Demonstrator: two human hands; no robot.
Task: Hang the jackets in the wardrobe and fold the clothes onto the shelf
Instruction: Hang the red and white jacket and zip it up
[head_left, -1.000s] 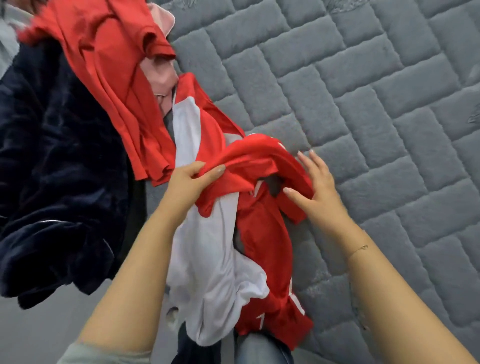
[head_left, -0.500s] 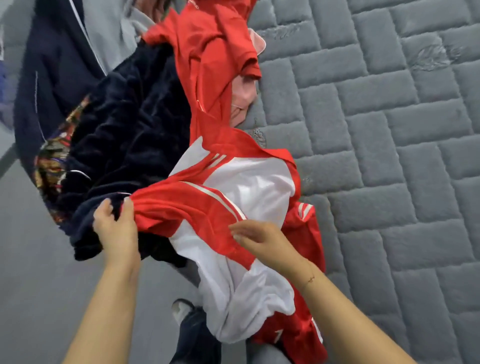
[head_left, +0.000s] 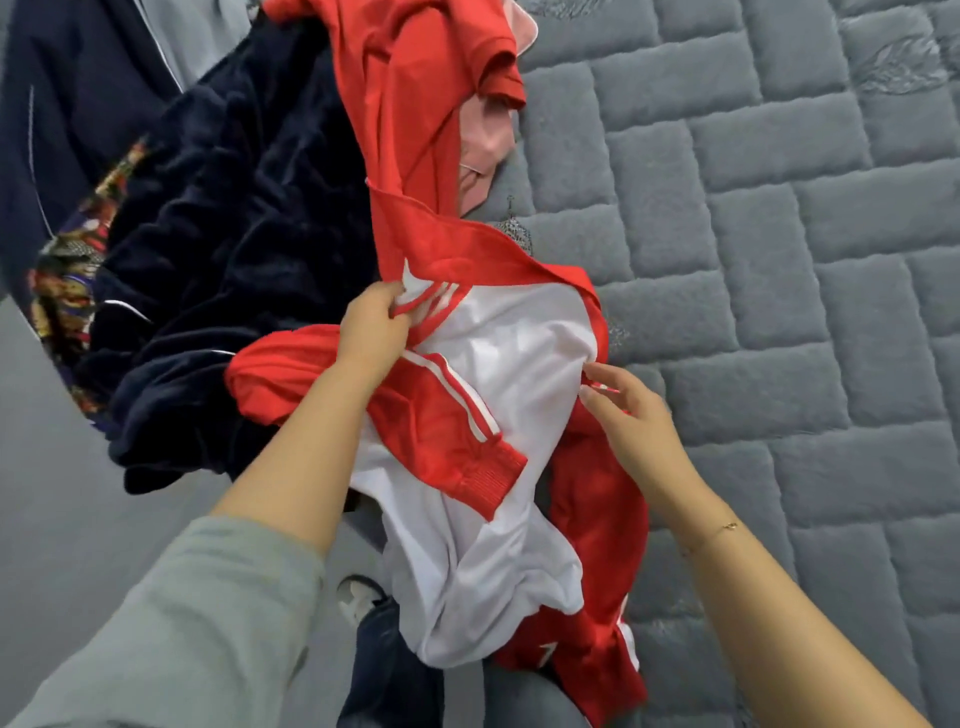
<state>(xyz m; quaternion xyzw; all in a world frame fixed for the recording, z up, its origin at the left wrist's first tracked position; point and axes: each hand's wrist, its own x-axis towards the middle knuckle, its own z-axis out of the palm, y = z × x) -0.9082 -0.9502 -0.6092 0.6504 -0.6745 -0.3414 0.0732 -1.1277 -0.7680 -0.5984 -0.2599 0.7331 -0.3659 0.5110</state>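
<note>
- Red-and-white track jacket (head_left: 498, 353): lies at the near edge of the grey quilted bed (head_left: 779, 260), its lower part drooping off the edge toward us. Half a second ago the white panel was partly bunched; it now lies broader and flatter.
- Left hand (head_left: 371, 338): we pinch the striped red fabric near the jacket's shoulder. A moment ago this hand gripped the red sleeve (head_left: 415, 415) further left; the sleeve now lies across the white panel under our forearm.
- Right hand (head_left: 628, 415): fingers loosely curved at the jacket's right edge; whether they pinch the red trim or only touch it, we cannot tell. It has shifted rightward off the panel's middle.
- Other garments: red shirt (head_left: 415, 104), dark navy fleece (head_left: 234, 234), pink item (head_left: 483, 150), heaped beside the jacket.
- Reading: we judge the jacket is being spread to find shoulders for hanging; no hanger or wardrobe is visible.
</note>
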